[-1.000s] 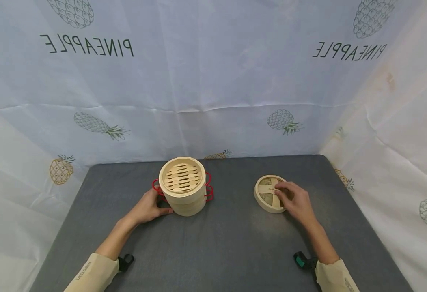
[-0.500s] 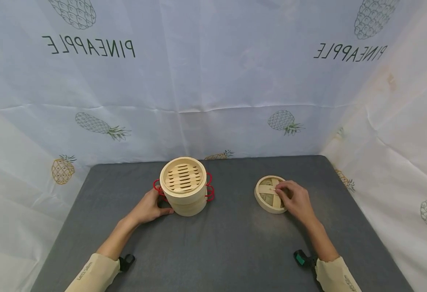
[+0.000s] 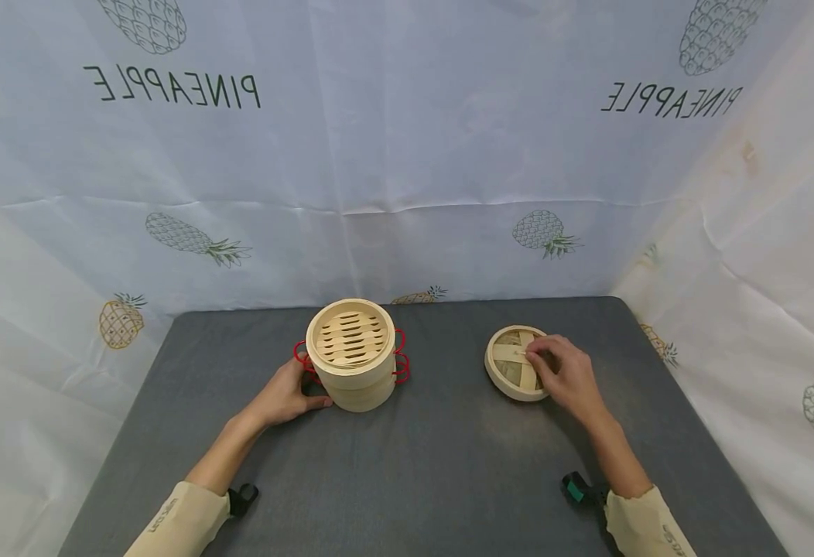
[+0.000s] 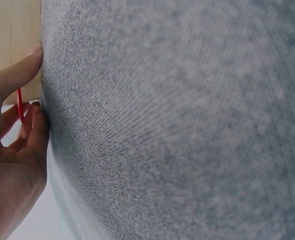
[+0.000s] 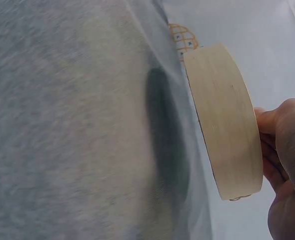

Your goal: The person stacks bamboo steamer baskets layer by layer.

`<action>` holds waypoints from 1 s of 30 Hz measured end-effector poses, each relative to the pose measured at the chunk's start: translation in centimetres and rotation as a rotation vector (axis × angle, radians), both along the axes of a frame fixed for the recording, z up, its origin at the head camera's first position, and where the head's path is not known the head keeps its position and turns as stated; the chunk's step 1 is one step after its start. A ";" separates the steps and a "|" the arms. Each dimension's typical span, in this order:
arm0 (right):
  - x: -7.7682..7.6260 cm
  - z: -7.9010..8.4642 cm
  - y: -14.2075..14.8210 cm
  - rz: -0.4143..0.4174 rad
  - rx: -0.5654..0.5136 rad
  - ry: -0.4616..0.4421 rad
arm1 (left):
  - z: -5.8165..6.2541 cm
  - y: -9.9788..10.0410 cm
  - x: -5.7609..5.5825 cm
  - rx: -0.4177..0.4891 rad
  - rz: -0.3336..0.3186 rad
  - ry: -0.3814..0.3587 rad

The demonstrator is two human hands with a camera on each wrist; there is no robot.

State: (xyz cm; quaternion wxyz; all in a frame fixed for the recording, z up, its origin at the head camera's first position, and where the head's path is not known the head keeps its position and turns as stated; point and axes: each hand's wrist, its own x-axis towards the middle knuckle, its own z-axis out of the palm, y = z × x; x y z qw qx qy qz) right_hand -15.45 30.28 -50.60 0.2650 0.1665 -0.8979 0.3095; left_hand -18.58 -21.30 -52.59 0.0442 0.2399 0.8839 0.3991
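Note:
A stacked bamboo steamer [image 3: 358, 391] with red handle loops [image 3: 401, 367] stands on the grey table, its slatted top uncovered. My left hand [image 3: 283, 396] grips its lower left side, thumb on the front and fingers round the back. In the left wrist view, that thumb [image 4: 22, 72] lies against the bamboo wall, near a red loop. To the right, my right hand [image 3: 569, 377] pinches the middle of a round bamboo lid [image 3: 507, 371]. The right wrist view has the lid [image 5: 225, 120] tilted and raised off the table, its shadow beneath; the pinching fingertips are mostly hidden.
The dark grey table [image 3: 421, 480] reaches back to a white pineapple-print curtain [image 3: 407, 255]. Another curtain side [image 3: 748, 325] hangs along the right edge. Black straps with camera mounts [image 3: 242, 500] sit at both wrists.
The lid has risen slightly off the table, lifted by my right hand. My left hand and the steamer keep their place; the view shifts a little.

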 end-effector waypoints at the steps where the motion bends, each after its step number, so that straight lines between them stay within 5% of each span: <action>1: 0.0 0.2 -0.1 0.004 0.004 0.005 | 0.0 0.0 0.0 0.001 0.002 0.000; 30: -1.9 8.6 -5.0 0.166 0.005 0.190 | 0.1 0.1 0.1 0.008 0.009 -0.002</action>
